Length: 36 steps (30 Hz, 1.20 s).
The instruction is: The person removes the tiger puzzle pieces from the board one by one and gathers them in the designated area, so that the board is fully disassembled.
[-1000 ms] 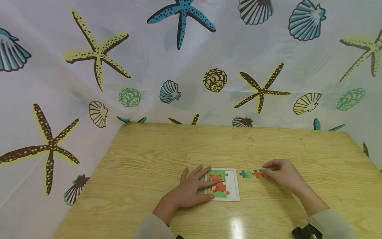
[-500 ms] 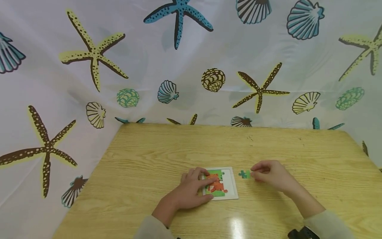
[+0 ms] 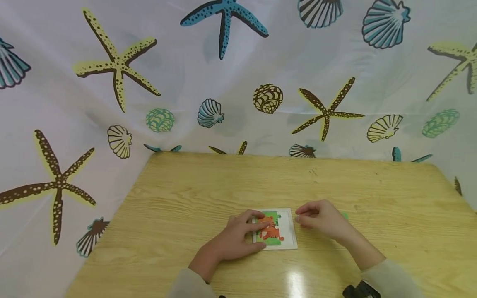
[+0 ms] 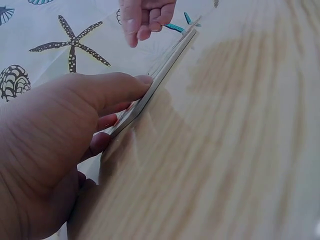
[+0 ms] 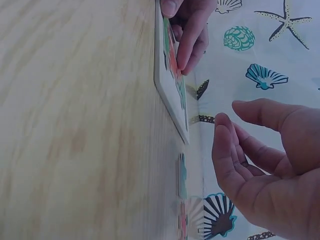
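Note:
A white-bordered puzzle board (image 3: 288,227) lies on the table, its left part filled with a green and orange picture and its right part white. My left hand (image 3: 236,238) grips it from the left, thumb at the lower edge and one finger across the picture. Just off the board's right edge hovers my right hand (image 3: 324,219). In the right wrist view, that hand (image 5: 275,160) has thumb and forefinger slightly apart, with nothing visible between them. A teal piece (image 5: 182,175) and an orange piece (image 5: 183,220) lie in line past the board.
A small green bit (image 3: 345,215) shows on the table (image 3: 208,186) behind the right hand. Cloth (image 3: 238,74) with starfish and shells hangs along the table's back and sides. A black device (image 3: 361,289) is on the right wrist.
My right hand has moved left over the row of pieces to the board's edge, hiding most of them in the head view. The left hand's upper fingers have bent inward on the board.

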Available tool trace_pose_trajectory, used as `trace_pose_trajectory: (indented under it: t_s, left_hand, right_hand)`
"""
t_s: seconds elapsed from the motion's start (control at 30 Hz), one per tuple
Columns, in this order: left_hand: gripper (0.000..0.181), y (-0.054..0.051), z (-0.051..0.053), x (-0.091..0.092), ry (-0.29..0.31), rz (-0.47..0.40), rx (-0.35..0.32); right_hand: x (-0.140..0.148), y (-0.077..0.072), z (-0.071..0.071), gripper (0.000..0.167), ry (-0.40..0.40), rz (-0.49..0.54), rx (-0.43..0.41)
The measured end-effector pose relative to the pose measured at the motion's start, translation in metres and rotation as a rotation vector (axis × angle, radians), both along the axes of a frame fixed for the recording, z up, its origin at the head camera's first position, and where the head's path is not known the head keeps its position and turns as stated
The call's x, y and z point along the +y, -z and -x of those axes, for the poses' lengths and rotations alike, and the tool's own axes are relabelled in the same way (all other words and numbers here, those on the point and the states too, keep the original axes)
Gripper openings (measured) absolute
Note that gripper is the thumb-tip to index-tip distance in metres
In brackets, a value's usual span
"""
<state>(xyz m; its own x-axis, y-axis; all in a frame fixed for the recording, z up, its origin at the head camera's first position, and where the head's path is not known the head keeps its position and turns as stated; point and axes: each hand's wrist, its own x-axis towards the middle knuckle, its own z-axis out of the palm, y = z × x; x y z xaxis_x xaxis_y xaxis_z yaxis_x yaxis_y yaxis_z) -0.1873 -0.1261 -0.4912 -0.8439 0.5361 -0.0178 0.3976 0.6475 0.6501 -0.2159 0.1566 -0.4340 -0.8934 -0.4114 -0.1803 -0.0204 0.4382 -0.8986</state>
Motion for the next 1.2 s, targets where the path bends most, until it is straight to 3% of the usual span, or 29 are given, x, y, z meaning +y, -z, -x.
trace_pose_trajectory:
  t_s: [0.3, 0.7, 1.2]
  left_hand:
    - [0.053, -0.001, 0.001, -0.006, -0.012, -0.061, 0.036]
    - [0.043, 0.000, 0.002, -0.004, -0.006, -0.113, 0.052]
    - [0.040, 0.003, 0.003, -0.002, 0.011, -0.084, 0.040]
  right_hand:
    - [-0.033, 0.002, 0.003, 0.029, -0.024, 0.007, 0.001]
    - [-0.036, 0.011, 0.002, 0.026, -0.024, -0.060, 0.038]
    - [-0.040, 0.018, 0.006, 0.021, 0.033, -0.136, 0.012]
